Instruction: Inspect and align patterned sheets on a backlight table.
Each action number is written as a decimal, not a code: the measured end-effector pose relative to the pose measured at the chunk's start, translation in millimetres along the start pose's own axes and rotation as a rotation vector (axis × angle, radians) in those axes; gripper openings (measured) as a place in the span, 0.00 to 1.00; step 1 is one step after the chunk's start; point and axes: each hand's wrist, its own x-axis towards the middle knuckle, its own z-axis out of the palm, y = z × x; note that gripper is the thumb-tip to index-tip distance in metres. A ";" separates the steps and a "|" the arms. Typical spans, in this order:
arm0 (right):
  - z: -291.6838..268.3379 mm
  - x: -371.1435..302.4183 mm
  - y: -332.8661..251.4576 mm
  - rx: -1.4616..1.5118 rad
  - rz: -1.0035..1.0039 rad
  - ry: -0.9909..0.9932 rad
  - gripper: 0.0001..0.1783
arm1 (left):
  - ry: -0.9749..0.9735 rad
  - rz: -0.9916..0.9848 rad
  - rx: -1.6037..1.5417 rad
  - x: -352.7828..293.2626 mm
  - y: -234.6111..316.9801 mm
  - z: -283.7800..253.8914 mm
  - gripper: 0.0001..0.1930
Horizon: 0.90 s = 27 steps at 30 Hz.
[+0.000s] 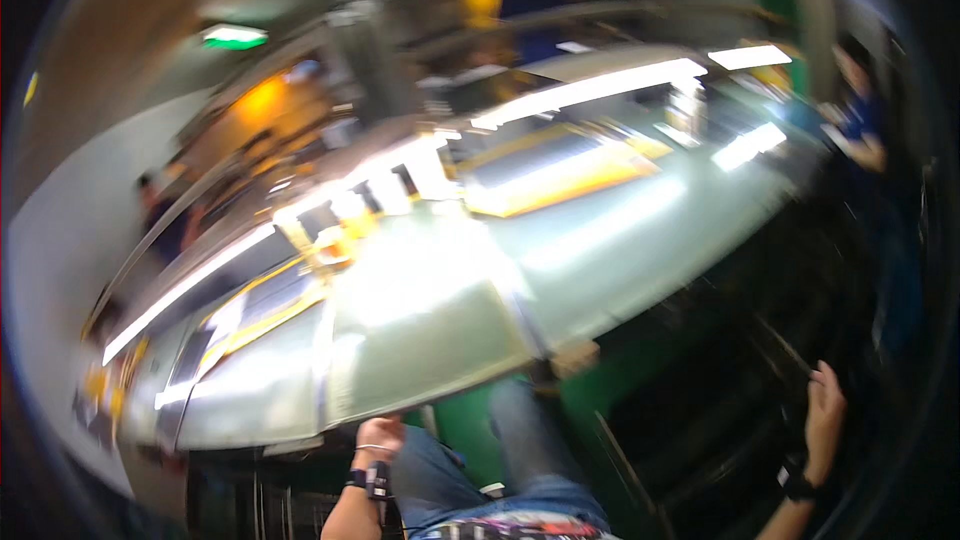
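The picture is smeared by motion. My left hand (381, 436) is curled at the near edge of a long pale green workbench (430, 340), fingers closed; whether it grips the edge is not clear. A dark band sits on that wrist. My right hand (824, 412) is raised out to the right over a dark area, away from the bench, fingers together and holding nothing that I can see. It wears a dark wrist strap too. My legs in blue jeans (520, 470) show below the bench.
Yellow-framed trays (560, 175) and bright glare lie on the bench top. A person in blue (860, 130) stands at the far right end, another person (160, 210) at the left. Green floor (600, 390) shows under the bench beside a dark rack.
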 end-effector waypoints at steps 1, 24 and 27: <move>1.0 20.8 -50.7 0.086 -0.191 -0.005 0.18 | -0.193 0.000 0.003 1.9 -5.2 -13.0 0.05; 609.6 -90.3 -924.2 0.158 -1.631 -0.222 0.30 | 1.142 0.224 -0.256 -316.9 -136.3 -193.8 0.19; 665.1 -80.8 -935.3 0.246 -1.579 -0.343 0.34 | 1.378 0.014 -0.371 -330.6 -118.4 -192.1 0.13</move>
